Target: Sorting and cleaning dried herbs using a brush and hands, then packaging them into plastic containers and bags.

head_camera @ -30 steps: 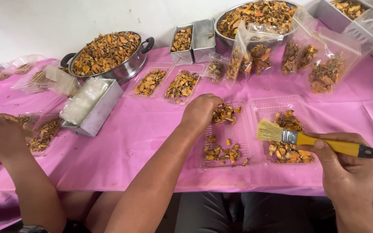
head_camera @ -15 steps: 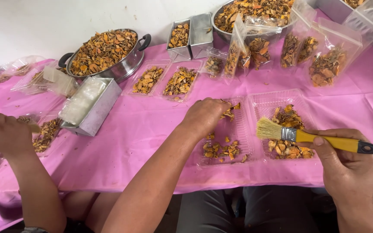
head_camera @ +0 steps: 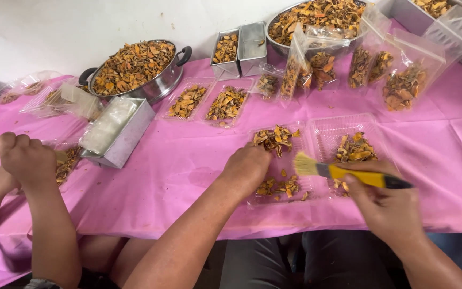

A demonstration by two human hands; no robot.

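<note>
My left hand [head_camera: 246,167] rests knuckles-up in a clear plastic tray [head_camera: 301,194], its fingers curled down among dried orange-brown pieces [head_camera: 274,139]; what they grip is hidden. My right hand [head_camera: 390,207] holds a yellow-handled brush [head_camera: 348,174] with pale bristles. The bristles point left over the gap between this tray and a second clear tray [head_camera: 327,127] that also holds dried pieces [head_camera: 355,150]. The bristles sit just right of my left hand.
A co-worker's closed hand [head_camera: 25,156] hovers at the left by a metal tin [head_camera: 118,136]. Further back stand a steel pot [head_camera: 137,67] and a bowl [head_camera: 316,13] full of pieces, small filled trays [head_camera: 225,103], metal tins [head_camera: 239,48] and clear bags [head_camera: 402,80]. A pink cloth [head_camera: 188,160] covers the table.
The brush has shifted left, nearer my left hand. My left hand has drawn slightly toward me in the tray. The co-worker's hand has moved right.
</note>
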